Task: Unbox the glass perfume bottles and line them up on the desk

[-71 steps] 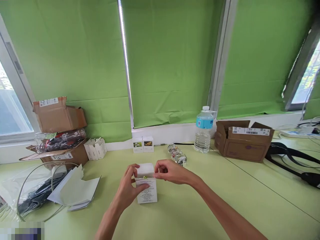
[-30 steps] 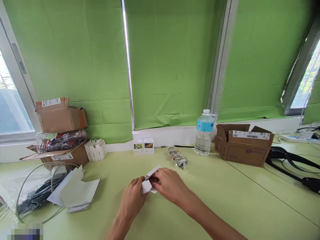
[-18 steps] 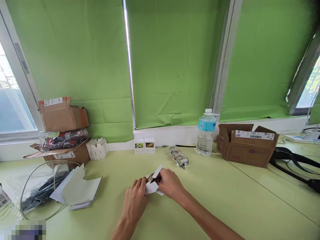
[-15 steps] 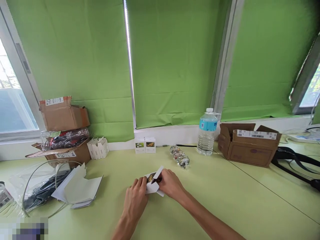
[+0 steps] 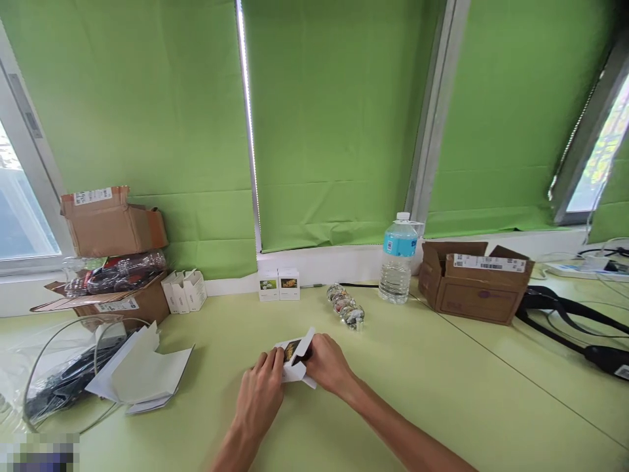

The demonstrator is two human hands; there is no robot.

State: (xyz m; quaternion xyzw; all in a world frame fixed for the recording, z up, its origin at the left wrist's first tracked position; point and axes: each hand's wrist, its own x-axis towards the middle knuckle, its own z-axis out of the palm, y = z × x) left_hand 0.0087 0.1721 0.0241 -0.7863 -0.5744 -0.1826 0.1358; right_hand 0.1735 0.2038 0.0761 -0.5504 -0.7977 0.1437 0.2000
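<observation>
Main risk: tearing or creasing the white carton (image 5: 291,373) at its open end. Cause would be the right grip (image 5: 328,365) crowding the mouth; its knuckles sit right against the raised flap (image 5: 305,343), so a sideways push could bend it at the fold. Second risk: crushed walls. Looks like thin card, and the left grip (image 5: 259,398) bears on the body with little visible behind it. Third: the carton twisting or slipping if the right grip pulls harder than the left one holds. Contents, if any, could spill out the mouth; can't see inside well, just dark in there.

Position: carton is between the two grips, low over the counter (image 5: 403,400), tilted, printed picture (image 5: 291,351) facing up, mouth toward the right grip. Can't tell if it touches the counter. Left grip is wrapped over the left end, fingers curled on top, pinching the body; thumb hidden. Right grip is at the mouth, fingers bent, tips out of sight behind the flap. Can't tell if it's pinching the flap, something inside, or nothing. Lower flap (image 5: 310,381) sticks out below the right grip.

Nearest other item is the clear-wrapped roll (image 5: 345,306), beyond the right grip and apart from it. Bottle (image 5: 396,269) is well apart, farther back.
</observation>
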